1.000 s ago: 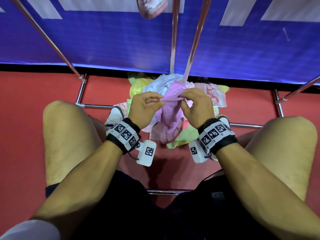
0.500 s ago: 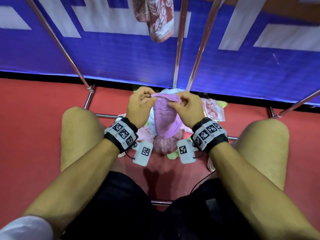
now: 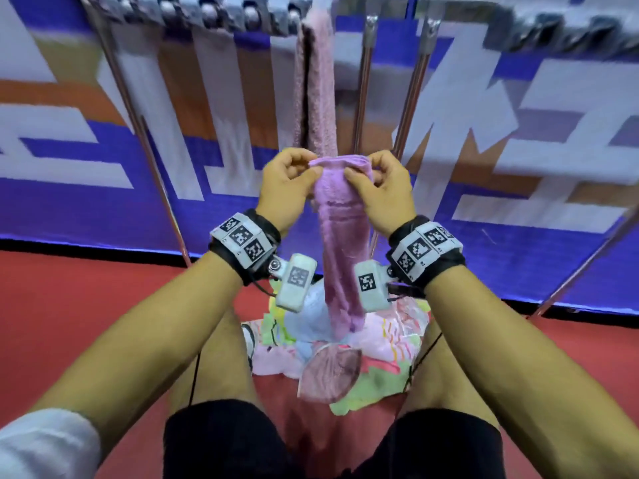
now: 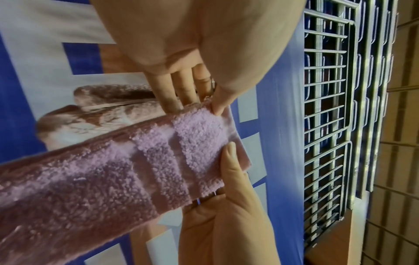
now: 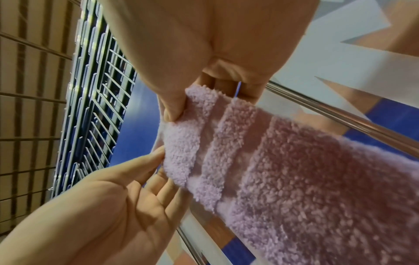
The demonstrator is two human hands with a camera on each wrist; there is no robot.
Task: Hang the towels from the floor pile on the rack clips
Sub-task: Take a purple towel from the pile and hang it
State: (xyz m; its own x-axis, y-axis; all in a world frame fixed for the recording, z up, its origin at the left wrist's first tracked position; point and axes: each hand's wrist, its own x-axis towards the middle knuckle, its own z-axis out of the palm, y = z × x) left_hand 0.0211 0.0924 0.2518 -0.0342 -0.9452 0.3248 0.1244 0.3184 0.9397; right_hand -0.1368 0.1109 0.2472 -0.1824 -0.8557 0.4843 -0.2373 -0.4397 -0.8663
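Lifting clear of the floor pile (image 3: 345, 357), the lilac towel (image 3: 340, 250) now hangs at chest height in the head view, where half a second earlier it was held low, just above the heap between the knees. The left hand (image 3: 288, 188) and the right hand (image 3: 378, 191) each pinch one end of its top hem, thumbs in front, and the cloth drops in a narrow fold with its tail trailing over the pile. The rack's top rail with its row of clips (image 3: 221, 12) has come into sight, and a pink towel (image 3: 316, 88) is already hanging from it just behind the hands. I judge the pick-up done and the carry to a free clip beside the pink towel under way; many towels remain on the floor.

From the left wrist, the hem reads plainly: the towel's flat woven border sits under the left thumb (image 4: 218, 105), three fingers lie behind the cloth, and the right thumb (image 4: 229, 157) presses the lower corner. The head view hides this finger placement.

From the right wrist, the right hand's thumb is seen pinching the terry corner, while the left hand's fingers (image 5: 145, 161) look nearly straight, touching the edge rather than wrapped round it. A rack tube (image 5: 340, 111) runs close behind the towel, a nearness the head view does not convey.
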